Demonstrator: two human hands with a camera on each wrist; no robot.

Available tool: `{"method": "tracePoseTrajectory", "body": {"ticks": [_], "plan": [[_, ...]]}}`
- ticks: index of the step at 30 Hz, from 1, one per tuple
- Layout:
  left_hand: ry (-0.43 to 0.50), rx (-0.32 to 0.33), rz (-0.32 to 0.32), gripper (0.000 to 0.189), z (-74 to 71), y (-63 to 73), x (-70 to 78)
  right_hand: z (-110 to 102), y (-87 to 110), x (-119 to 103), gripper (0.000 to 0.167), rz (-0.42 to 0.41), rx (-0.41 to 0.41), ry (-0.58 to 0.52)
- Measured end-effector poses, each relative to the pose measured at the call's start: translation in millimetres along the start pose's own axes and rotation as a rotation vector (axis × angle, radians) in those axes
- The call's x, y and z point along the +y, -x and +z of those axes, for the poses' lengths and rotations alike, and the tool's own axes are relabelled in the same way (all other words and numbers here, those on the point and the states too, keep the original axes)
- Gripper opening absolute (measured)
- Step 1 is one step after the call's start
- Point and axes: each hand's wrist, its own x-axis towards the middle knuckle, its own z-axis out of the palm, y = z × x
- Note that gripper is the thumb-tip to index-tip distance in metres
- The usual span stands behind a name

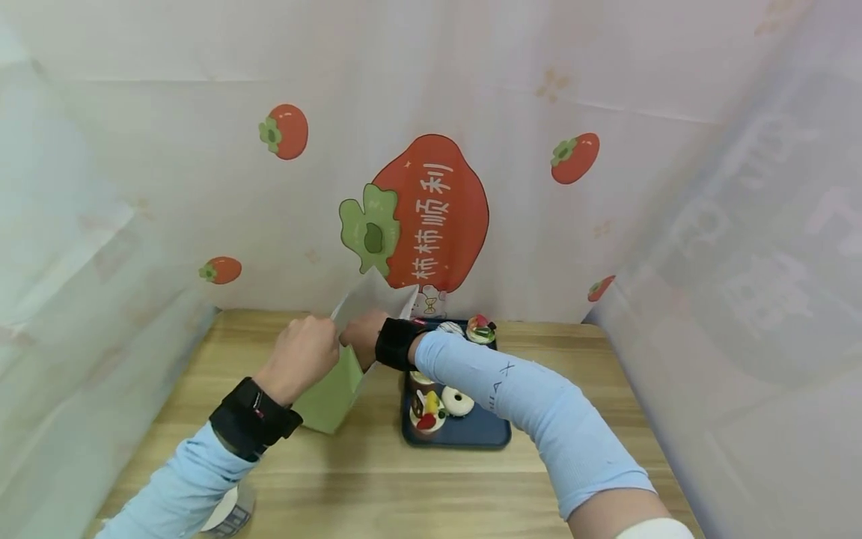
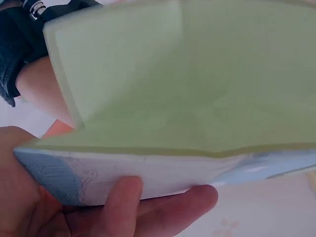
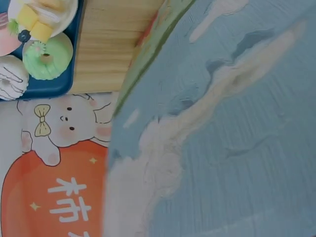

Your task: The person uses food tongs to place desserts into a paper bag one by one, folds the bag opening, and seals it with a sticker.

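A paper bag [image 1: 334, 397] with a green side and a pale inside stands tilted above the wooden table, its mouth upward. My left hand [image 1: 306, 355] grips the bag's rim at the left. In the left wrist view, its fingers [image 2: 170, 210] lie against the bag's blue-and-white painted face, below the green panel. My right hand [image 1: 364, 337] reaches into the bag's mouth, with its fingers hidden inside. The painted face of the bag [image 3: 222, 148] fills much of the right wrist view and hides that hand.
A dark blue tray [image 1: 481, 434] right of the bag carries several toy-like cakes and doughnuts, including a white doughnut [image 1: 458, 401] and a green doughnut [image 3: 48, 57]. A white cylindrical container [image 1: 232, 513] is partly behind my left forearm. A printed curtain [image 1: 525, 247] hangs behind the table.
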Motion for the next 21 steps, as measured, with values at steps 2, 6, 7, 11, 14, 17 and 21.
{"method": "tracePoseTrajectory", "body": {"ticks": [2, 6, 7, 11, 14, 17, 21], "plan": [[0.001, -0.001, -0.006, 0.035, 0.0, 1.0, -0.2, 4.4, -1.7, 0.0, 0.009, 0.003, 0.004, -0.006], [-0.011, 0.010, -0.012, 0.039, -1.9, 1.5, -0.1, 6.3, -0.7, 1.6, 0.014, -0.003, -0.005, 0.049], [-0.015, 0.011, -0.010, 0.040, -2.5, 1.9, 0.1, 3.3, 1.9, 1.5, 0.019, -0.001, -0.007, 0.056], [-0.016, -0.009, -0.017, 0.032, -4.7, 3.6, 0.6, -16.6, 15.5, 2.2, 0.030, -0.009, -0.029, 0.054], [-0.003, -0.033, -0.033, 0.023, -5.1, 5.1, 0.2, -31.9, 26.4, 6.9, 0.031, -0.006, -0.034, 0.047], [-0.013, -0.039, -0.034, 0.023, -5.2, 5.5, -0.6, -46.3, 40.5, 15.6, 0.029, 0.005, -0.012, 0.067], [-0.036, -0.030, -0.029, 0.026, -6.9, 3.9, -0.1, -71.0, 72.6, 26.7, 0.028, 0.048, 0.024, 0.080]]}}
